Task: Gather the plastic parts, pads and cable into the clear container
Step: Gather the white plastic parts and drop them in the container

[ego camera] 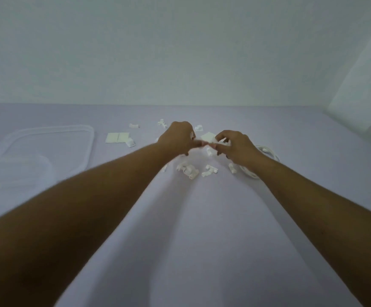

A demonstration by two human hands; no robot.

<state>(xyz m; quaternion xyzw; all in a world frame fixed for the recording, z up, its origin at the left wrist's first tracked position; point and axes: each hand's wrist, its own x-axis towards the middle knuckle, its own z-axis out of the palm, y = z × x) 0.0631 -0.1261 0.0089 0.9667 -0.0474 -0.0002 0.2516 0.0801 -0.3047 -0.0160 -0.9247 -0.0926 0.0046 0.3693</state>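
A: Risk check. Both hands meet over the middle of the table (202,218), well away from the clear container (14,171) at its left edge. Long carry with loose small bits; whatever is pinched loosely probably drops on the way

B: Container state?

A: Looks empty, hard to tell through clear plastic. Its lid (54,140) lies just behind it, touching or overlapping, can't say which. Nothing gathered yet by the look of it

B: Hands?

A: Left hand (178,138) curled, fingers bent in, thumb and forefinger pinching toward the right. Right hand (235,147) also curled, fingertips (219,140) closed on a small white piece (213,141). Both seem to grip the same piece, or two touching ones. Blurred, can't tell if it's a pad or a plastic part

B: What else could go wrong?

A: White on pale surface, so easy to miss a few. Plastic parts (189,170) lie scattered near the table's centre under the wrists, more parts (162,123) toward the far edge. Forearms hang low over the near cluster; a sweep could knock pieces away

B: Pads and cable?

A: Pads (117,137) sit flat between lid and left hand; flat ones may resist lifting. Cable (266,151) is coiled right of centre, partly hidden behind the right wrist. Coil may spring loose if lifted by one loop
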